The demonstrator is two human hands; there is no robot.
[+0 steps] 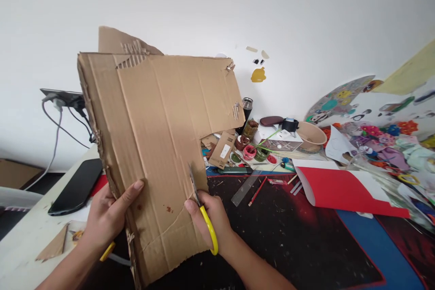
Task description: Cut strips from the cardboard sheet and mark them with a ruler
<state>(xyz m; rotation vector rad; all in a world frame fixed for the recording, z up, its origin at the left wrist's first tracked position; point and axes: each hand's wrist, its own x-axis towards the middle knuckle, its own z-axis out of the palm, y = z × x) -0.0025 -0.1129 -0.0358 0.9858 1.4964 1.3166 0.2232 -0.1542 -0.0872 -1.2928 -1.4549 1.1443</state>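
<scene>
A large sheet of brown cardboard (pixel 159 113) is held up before me, with torn patches along its top and right edges and a rectangular notch in its right side. My left hand (pixel 110 213) grips its left edge, thumb on the front face, the other fingers hidden behind. My right hand (pixel 212 219) is closed on the scissors (pixel 208 224), which have yellow handles, at the lower right of the sheet. Their blade points up and lies over the front of the cardboard below the notch. Another piece of cardboard (pixel 113 41) sticks up behind the top left.
A black phone (pixel 76 186) lies on the table at left. Beyond the dark mat (pixel 288 235) stand open paint jars (pixel 249 152) and a flask (pixel 247 108). A ruler (pixel 246 188), red pencil (pixel 257 191) and red paper (pixel 346 190) lie at right, near piled crafts.
</scene>
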